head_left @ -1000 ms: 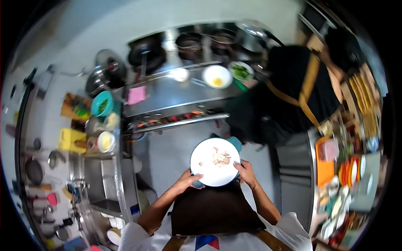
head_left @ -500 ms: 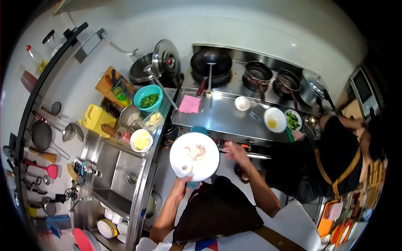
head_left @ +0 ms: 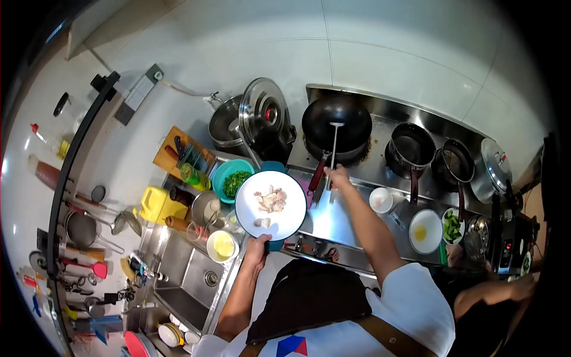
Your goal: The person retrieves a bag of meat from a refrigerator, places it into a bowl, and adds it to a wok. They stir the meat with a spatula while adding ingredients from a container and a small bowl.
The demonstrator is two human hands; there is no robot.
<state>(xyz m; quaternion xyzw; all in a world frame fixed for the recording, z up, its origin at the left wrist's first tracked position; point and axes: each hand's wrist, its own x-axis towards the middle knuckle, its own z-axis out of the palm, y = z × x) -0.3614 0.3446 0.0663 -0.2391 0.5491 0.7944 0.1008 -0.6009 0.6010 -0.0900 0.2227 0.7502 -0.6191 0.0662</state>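
Note:
My left hand [head_left: 257, 250] grips the near handle of a white bowl with a teal rim [head_left: 247, 208], which holds pale chunks of food [head_left: 270, 201]. My right hand [head_left: 338, 177] is closed around the handle of a long metal utensil [head_left: 335, 140]. The utensil's head rests in the black wok [head_left: 321, 113] on the stove. The wok's dark red handle [head_left: 318, 174] is just left of my right hand.
Two dark pans [head_left: 412, 144] [head_left: 455, 160] and a lidded pot [head_left: 491, 166] stand right of the wok. Small bowls [head_left: 380, 200] line the counter. A teal bowl of greens [head_left: 217, 178], a yellow jug [head_left: 156, 203] and the sink [head_left: 184, 285] are left. A co-worker's arm [head_left: 488, 293] shows right.
My right hand has reached forward and taken hold of the utensil in the wok. The view has shifted, and the white bowl is still in my left hand. The co-worker has moved lower in view.

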